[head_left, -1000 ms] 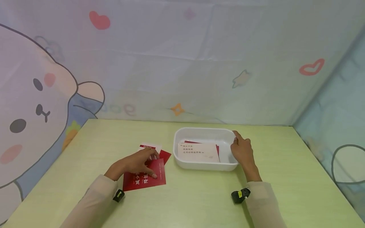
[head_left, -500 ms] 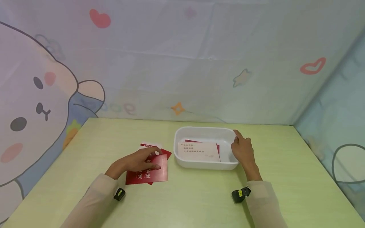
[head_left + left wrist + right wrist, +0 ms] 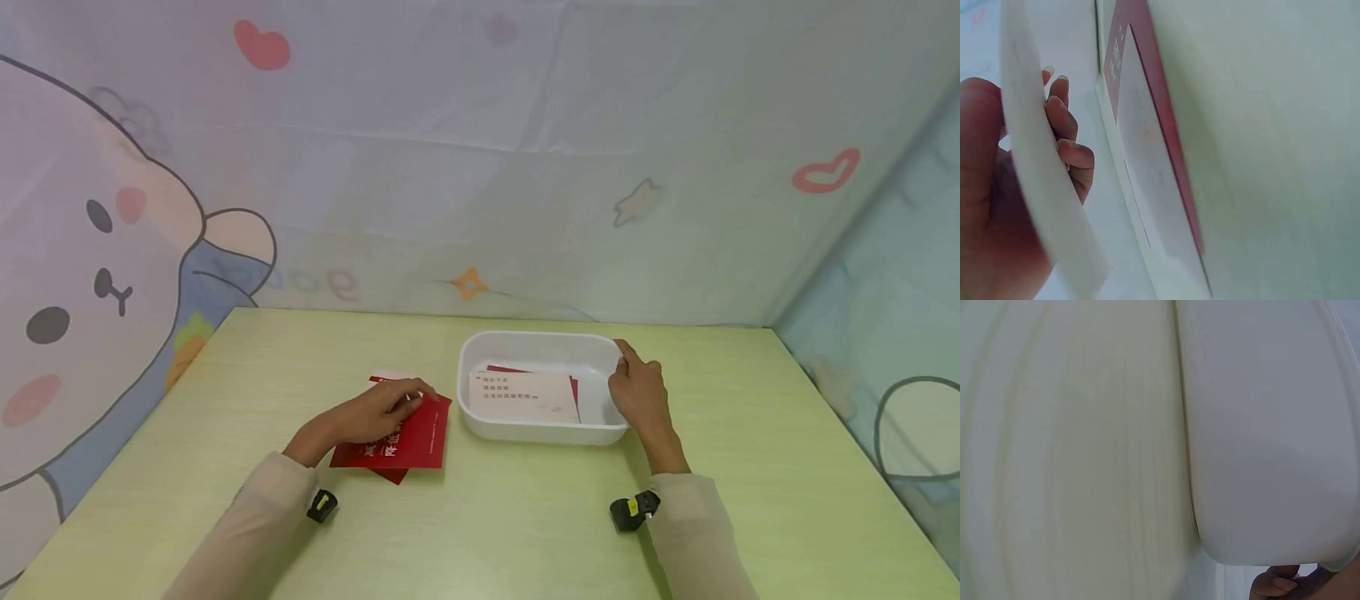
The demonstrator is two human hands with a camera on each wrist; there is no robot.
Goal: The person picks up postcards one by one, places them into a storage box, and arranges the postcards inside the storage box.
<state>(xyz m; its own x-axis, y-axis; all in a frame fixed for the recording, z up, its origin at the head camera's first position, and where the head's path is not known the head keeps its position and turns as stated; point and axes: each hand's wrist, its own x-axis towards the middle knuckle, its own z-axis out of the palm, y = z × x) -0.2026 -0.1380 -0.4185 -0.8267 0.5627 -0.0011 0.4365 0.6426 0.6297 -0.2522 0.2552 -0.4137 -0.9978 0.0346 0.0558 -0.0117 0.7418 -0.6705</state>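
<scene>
My left hand (image 3: pixel 371 415) pinches a red card (image 3: pixel 427 442) with white lettering between thumb and fingers. The left wrist view shows its pale back, the card (image 3: pixel 1029 137) bowed slightly and raised off the table. Under it lie more cards, a white card (image 3: pixel 1147 162) on top of a red one (image 3: pixel 1138 19). To the right stands a white plastic tray (image 3: pixel 543 433). My right hand (image 3: pixel 645 400) grips its right end, with thumb and fingers at the rim; in the right wrist view only some fingers (image 3: pixel 1280 585) show.
Inside the tray a white printed card (image 3: pixel 517 404) lies over red ones. The pale wooden table (image 3: pixel 480 533) ends at a cartoon-printed cloth (image 3: pixel 420 167) behind, and a similar cloth (image 3: pixel 900 333) hangs at the right. Each wrist wears a small black camera (image 3: pixel 633 510).
My left hand has lifted the red card and moved it slightly away from me and to the right, uncovering a corner of another red card. The right hand and tray have stayed put.
</scene>
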